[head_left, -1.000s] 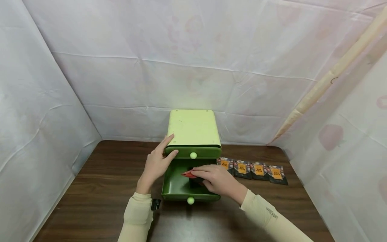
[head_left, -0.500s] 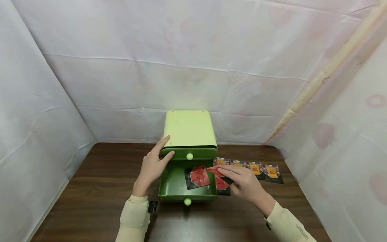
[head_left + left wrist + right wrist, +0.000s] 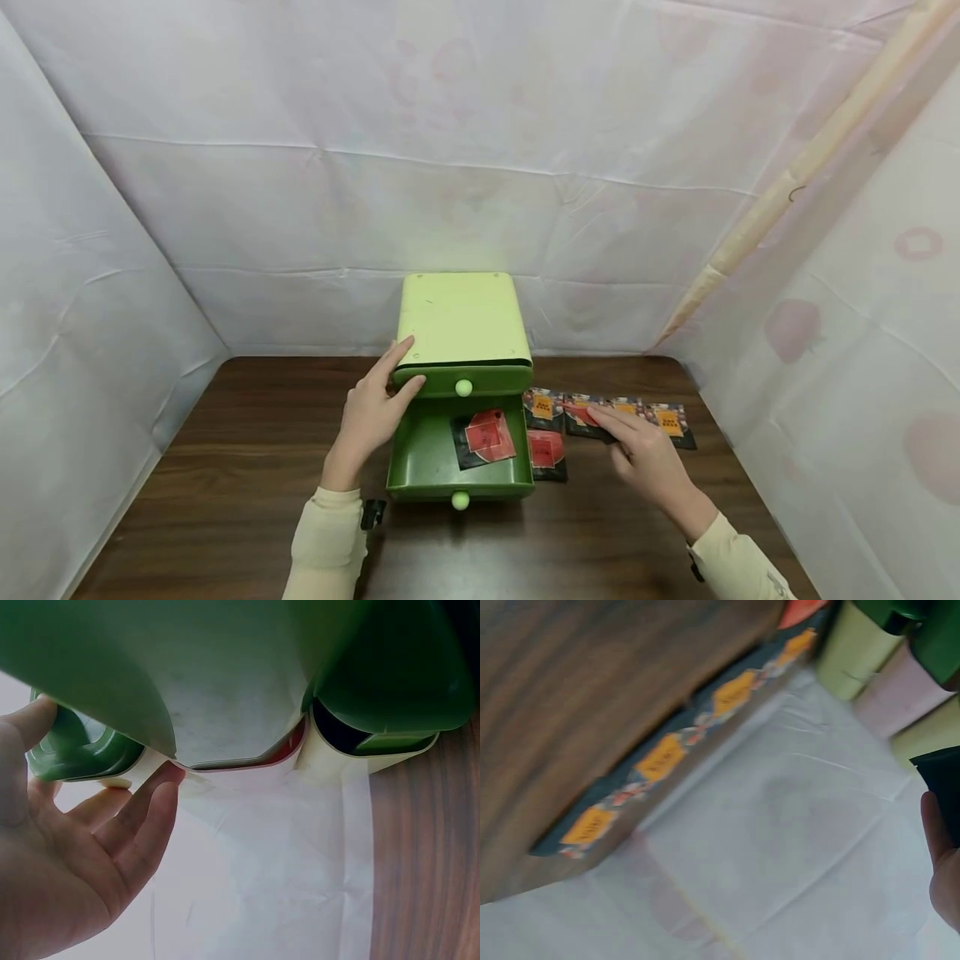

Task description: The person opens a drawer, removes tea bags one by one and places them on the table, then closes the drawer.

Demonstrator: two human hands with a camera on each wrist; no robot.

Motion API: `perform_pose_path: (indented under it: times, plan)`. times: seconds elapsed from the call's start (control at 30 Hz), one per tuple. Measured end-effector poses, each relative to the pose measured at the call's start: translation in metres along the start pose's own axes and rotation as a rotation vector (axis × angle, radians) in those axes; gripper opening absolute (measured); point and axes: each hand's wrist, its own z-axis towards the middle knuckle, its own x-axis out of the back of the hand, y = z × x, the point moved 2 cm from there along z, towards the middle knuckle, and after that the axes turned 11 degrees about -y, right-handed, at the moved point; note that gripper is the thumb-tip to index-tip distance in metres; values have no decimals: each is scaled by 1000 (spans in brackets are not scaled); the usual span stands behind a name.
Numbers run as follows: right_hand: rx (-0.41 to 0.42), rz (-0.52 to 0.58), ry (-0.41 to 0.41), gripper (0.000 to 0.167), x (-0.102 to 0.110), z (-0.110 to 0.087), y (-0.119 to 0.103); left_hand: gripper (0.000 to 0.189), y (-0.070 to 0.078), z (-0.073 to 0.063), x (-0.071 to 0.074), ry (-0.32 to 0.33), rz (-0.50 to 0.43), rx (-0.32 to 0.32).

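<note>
A small cabinet (image 3: 459,321) stands at the table's back, its tiers light green and pink with green drawers. My left hand (image 3: 371,417) grips its front left corner, thumb on the top drawer's front (image 3: 435,380) and fingers on the side. Below, a green drawer (image 3: 423,458) is pulled out, with one red and black packet (image 3: 483,437) lying flat inside. My right hand (image 3: 652,458) pinches another red and black packet (image 3: 579,413) by its edge, over a row of packets with orange labels. In the right wrist view, the held packet (image 3: 943,784) shows dark.
Several orange-labelled packets (image 3: 667,421) lie in a row on the wooden table (image 3: 600,533), right of the cabinet. A red packet (image 3: 547,454) lies beside the open drawer, in front of the row. White printed cloth (image 3: 360,208) hangs behind and at the sides.
My right hand has moved right, from over the open drawer to the orange-labelled row, carrying a red packet. The packets in and beside the drawer came into sight. My left hand keeps its place.
</note>
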Motion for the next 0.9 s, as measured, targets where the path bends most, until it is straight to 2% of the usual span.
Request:
perform_pose_path:
  times: [0.3,0.6,0.9]
  plan:
    - [-143,-117,-73,56,-22,-26,16,60,0,0,0,-5,2,0]
    - [-321,-120,-262,49,-52,-46,19,60,0,-1,1,-13,-4,7]
    - [-343,-118,-273,45,-60,-50,19,61,1,-1,2,-19,-5,10]
